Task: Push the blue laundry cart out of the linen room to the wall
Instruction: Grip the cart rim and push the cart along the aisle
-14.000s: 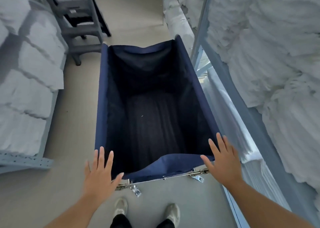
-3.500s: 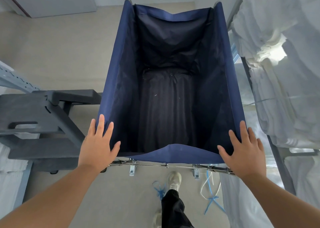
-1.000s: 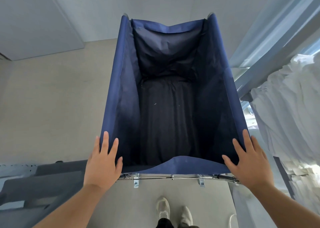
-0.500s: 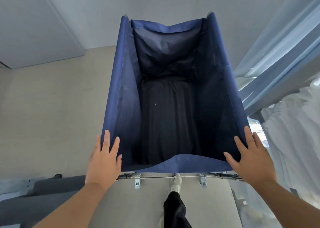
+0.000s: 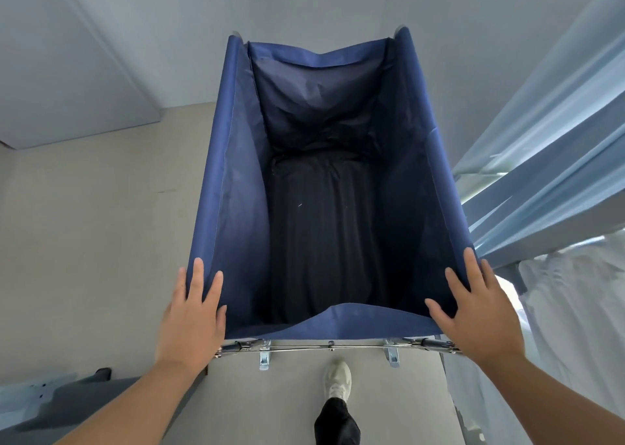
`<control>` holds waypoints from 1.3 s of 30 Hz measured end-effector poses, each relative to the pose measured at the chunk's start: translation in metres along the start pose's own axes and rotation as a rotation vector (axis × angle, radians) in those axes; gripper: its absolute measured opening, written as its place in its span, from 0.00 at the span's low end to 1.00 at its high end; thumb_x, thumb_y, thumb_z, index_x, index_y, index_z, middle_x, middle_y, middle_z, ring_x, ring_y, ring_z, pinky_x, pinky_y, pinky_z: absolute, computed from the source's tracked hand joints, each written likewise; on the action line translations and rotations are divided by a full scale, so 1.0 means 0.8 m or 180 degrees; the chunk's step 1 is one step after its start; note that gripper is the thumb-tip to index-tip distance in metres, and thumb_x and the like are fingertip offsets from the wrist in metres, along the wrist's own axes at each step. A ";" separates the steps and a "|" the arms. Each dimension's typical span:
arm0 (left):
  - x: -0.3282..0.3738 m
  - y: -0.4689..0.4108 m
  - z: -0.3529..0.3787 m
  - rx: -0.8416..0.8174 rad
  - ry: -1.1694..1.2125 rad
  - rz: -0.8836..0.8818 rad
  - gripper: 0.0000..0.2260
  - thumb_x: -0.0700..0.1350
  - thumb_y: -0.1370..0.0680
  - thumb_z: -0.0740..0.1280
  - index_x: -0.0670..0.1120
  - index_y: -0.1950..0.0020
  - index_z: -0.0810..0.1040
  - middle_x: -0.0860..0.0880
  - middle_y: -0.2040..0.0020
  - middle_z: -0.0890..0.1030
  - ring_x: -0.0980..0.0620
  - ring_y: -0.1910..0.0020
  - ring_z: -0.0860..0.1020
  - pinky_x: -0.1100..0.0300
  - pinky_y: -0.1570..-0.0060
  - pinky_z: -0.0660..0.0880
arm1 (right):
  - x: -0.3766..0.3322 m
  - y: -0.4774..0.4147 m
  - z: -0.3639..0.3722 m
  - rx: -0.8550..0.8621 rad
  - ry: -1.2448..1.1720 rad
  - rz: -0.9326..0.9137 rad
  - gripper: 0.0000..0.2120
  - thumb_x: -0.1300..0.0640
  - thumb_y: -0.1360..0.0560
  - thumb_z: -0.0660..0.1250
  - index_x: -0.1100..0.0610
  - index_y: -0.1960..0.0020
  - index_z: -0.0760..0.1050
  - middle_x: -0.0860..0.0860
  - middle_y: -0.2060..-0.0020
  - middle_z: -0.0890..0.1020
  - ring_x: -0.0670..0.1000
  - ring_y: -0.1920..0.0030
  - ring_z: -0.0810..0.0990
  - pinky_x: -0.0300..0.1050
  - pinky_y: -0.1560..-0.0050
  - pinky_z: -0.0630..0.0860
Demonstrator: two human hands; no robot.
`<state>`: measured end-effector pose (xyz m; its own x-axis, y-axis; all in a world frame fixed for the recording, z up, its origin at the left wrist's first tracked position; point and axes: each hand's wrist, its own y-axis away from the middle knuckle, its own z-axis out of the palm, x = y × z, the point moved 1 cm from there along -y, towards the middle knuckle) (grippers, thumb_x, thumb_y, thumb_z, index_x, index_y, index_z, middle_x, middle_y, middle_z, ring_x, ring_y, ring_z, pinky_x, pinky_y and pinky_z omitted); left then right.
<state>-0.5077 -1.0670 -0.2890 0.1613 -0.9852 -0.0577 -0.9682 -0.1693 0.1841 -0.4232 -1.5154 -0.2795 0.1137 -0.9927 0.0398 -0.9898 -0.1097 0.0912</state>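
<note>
The blue laundry cart [image 5: 233,207] fills the middle of the view, an empty deep fabric bin with a dark bottom. Its far end stands close to the pale wall [image 5: 304,1] ahead. My left hand [image 5: 192,312] lies over the near left corner of the rim, fingers spread along the fabric. Over the near right corner rests my right hand [image 5: 473,312] in the same way. Below the near rim runs the cart's chrome frame bar [image 5: 331,345] with two clips.
A grey metal shelf frame [image 5: 541,173] slants along the right, with white linen [image 5: 575,309] behind it. A grey step stool [image 5: 67,407] shows at the bottom left. A pale door panel [image 5: 67,72] stands at the far left. My shoe [image 5: 338,380] is behind the cart on beige floor.
The cart has rolled forward toward the wall with both hands on its near corners. The step stool has slid back to the lower left, and the linen shelf has passed on the right.
</note>
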 end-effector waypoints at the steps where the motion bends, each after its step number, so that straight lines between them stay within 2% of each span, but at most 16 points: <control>1: 0.000 -0.007 -0.003 0.0002 0.0005 0.0012 0.27 0.46 0.27 0.71 0.42 0.29 0.73 0.36 0.23 0.64 0.30 0.28 0.66 0.40 0.55 0.81 | -0.001 -0.007 -0.002 0.0015 -0.0030 -0.0017 0.35 0.35 0.27 0.56 0.59 0.35 0.78 0.59 0.24 0.66 0.65 0.28 0.68 0.61 0.42 0.77; 4: -0.001 -0.031 -0.007 0.0026 0.0002 0.0042 0.26 0.46 0.26 0.70 0.42 0.29 0.73 0.36 0.24 0.64 0.30 0.28 0.66 0.40 0.55 0.81 | -0.003 -0.030 -0.004 0.0043 -0.0089 -0.0039 0.36 0.34 0.27 0.53 0.59 0.35 0.78 0.58 0.24 0.67 0.64 0.28 0.68 0.59 0.46 0.79; 7: -0.003 -0.052 -0.008 0.0035 -0.0038 0.0056 0.23 0.48 0.23 0.64 0.42 0.29 0.73 0.36 0.24 0.64 0.30 0.28 0.66 0.40 0.55 0.81 | -0.004 -0.050 -0.005 0.0015 -0.0062 -0.0019 0.36 0.34 0.27 0.52 0.58 0.34 0.78 0.58 0.24 0.66 0.64 0.28 0.68 0.60 0.46 0.79; 10: -0.003 -0.072 -0.012 -0.0049 -0.0076 0.0059 0.28 0.54 0.23 0.53 0.41 0.29 0.73 0.35 0.24 0.64 0.29 0.29 0.66 0.40 0.54 0.81 | -0.006 -0.070 -0.006 -0.0096 -0.0025 0.0017 0.32 0.36 0.26 0.58 0.58 0.34 0.78 0.57 0.24 0.67 0.64 0.27 0.68 0.58 0.48 0.80; 13: -0.003 -0.090 -0.017 -0.0051 -0.0060 0.0039 0.30 0.56 0.21 0.48 0.41 0.29 0.74 0.34 0.24 0.64 0.29 0.29 0.66 0.40 0.54 0.81 | -0.005 -0.087 -0.006 -0.0164 0.0001 0.0038 0.30 0.37 0.26 0.64 0.56 0.33 0.77 0.56 0.23 0.64 0.62 0.26 0.66 0.56 0.48 0.82; 15: -0.002 -0.102 -0.022 -0.0011 -0.0029 0.0005 0.33 0.59 0.19 0.42 0.41 0.30 0.75 0.35 0.25 0.65 0.30 0.29 0.67 0.40 0.55 0.81 | -0.005 -0.098 -0.007 -0.0090 -0.0025 0.0010 0.30 0.37 0.25 0.63 0.57 0.34 0.78 0.56 0.24 0.65 0.63 0.26 0.67 0.57 0.48 0.82; 17: -0.002 -0.116 -0.025 -0.0021 -0.0005 -0.0028 0.36 0.61 0.19 0.38 0.41 0.30 0.75 0.35 0.25 0.66 0.30 0.30 0.68 0.40 0.55 0.81 | -0.006 -0.110 -0.007 -0.0011 -0.0103 -0.0058 0.32 0.36 0.26 0.57 0.59 0.35 0.78 0.58 0.24 0.67 0.64 0.27 0.68 0.59 0.47 0.80; 21: -0.004 -0.144 -0.033 -0.0105 0.0022 -0.0061 0.37 0.61 0.19 0.37 0.41 0.30 0.75 0.36 0.25 0.66 0.31 0.30 0.68 0.40 0.55 0.81 | -0.011 -0.132 -0.008 0.0066 -0.0079 -0.0071 0.33 0.35 0.26 0.55 0.59 0.35 0.78 0.58 0.24 0.66 0.64 0.27 0.68 0.59 0.44 0.79; 28: -0.006 -0.186 -0.046 -0.0202 0.0000 -0.0072 0.37 0.61 0.19 0.37 0.41 0.30 0.75 0.36 0.25 0.66 0.31 0.30 0.69 0.40 0.56 0.81 | -0.015 -0.170 -0.010 -0.0111 0.0003 0.0013 0.33 0.35 0.27 0.60 0.57 0.33 0.76 0.57 0.23 0.63 0.64 0.26 0.66 0.60 0.42 0.78; 33: -0.009 -0.222 -0.055 -0.0273 -0.0005 -0.0049 0.37 0.61 0.19 0.37 0.41 0.31 0.75 0.36 0.25 0.66 0.31 0.30 0.69 0.41 0.57 0.81 | -0.019 -0.200 -0.013 -0.0061 -0.0049 0.0051 0.30 0.37 0.26 0.63 0.57 0.34 0.77 0.57 0.23 0.63 0.64 0.26 0.66 0.60 0.43 0.79; 39: -0.015 -0.280 -0.067 -0.0289 -0.0023 -0.0008 0.37 0.61 0.19 0.38 0.41 0.31 0.76 0.36 0.25 0.67 0.30 0.30 0.70 0.41 0.59 0.81 | -0.029 -0.245 -0.020 -0.0075 -0.0074 0.0169 0.31 0.37 0.28 0.67 0.56 0.33 0.77 0.56 0.22 0.63 0.64 0.25 0.65 0.61 0.41 0.78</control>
<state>-0.2827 -1.0186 -0.2771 0.1620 -0.9846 -0.0653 -0.9464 -0.1738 0.2721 -0.2305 -1.4697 -0.2827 0.0589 -0.9980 0.0221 -0.9920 -0.0561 0.1130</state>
